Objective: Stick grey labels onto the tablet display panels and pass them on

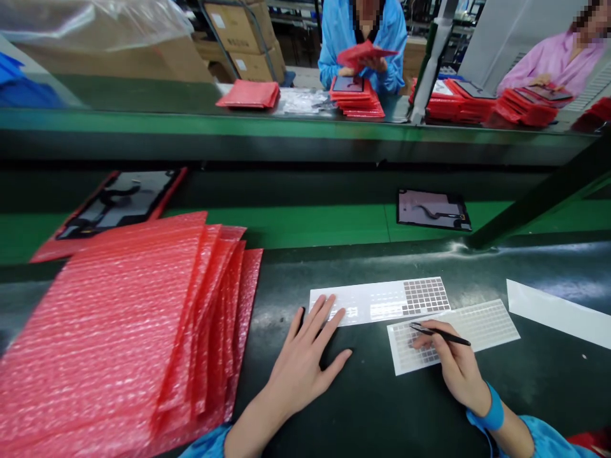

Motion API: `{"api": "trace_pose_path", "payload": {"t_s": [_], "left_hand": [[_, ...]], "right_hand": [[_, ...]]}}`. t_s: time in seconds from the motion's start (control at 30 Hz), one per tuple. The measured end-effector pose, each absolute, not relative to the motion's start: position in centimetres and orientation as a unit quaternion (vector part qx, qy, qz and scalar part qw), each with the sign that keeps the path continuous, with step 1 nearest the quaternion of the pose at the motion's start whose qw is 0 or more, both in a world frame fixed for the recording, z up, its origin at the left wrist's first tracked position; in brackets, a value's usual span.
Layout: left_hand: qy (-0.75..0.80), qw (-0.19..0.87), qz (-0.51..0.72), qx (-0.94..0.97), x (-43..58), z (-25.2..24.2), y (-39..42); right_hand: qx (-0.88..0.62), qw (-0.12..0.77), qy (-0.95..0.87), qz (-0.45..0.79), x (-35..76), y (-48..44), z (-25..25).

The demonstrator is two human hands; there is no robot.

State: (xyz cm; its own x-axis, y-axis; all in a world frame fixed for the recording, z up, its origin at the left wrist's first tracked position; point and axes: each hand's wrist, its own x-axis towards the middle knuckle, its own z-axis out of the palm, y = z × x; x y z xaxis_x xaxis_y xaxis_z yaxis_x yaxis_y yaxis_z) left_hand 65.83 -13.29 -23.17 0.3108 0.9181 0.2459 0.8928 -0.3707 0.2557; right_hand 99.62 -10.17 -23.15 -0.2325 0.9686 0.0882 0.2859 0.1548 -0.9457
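Note:
My left hand (305, 356) lies flat on the dark bench, fingers spread, its fingertips on the left end of a long white sticker sheet (382, 299) with a patch of small grey squares at its right end. My right hand (453, 362) pinches black tweezers (439, 333), their tip resting over a second white sheet (482, 324) of small pale squares. A blue band circles my right wrist.
A tall stack of red bubble-wrap bags (119, 331) fills the bench's left. On the green conveyor belt (310, 222) lie a dark panel (433, 210) and another on red wrap (119, 200). Two people across handle red bags (356, 95). A white strip (558, 312) lies right.

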Motion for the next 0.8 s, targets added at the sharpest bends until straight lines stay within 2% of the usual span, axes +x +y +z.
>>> {"api": "trace_pose_path", "payload": {"t_s": [0.37,0.8], "left_hand": [[0.591,0.03,0.218,0.776,65.9,-23.2,-13.3],[0.604,0.015,0.274,0.749,65.9,-23.1,-13.1]], "right_hand": [[-0.464,0.399,-0.666,0.427,99.6,-9.9,-23.3],[-0.373,0.436,-0.699,0.427,98.5,-5.0,-20.0]]}}
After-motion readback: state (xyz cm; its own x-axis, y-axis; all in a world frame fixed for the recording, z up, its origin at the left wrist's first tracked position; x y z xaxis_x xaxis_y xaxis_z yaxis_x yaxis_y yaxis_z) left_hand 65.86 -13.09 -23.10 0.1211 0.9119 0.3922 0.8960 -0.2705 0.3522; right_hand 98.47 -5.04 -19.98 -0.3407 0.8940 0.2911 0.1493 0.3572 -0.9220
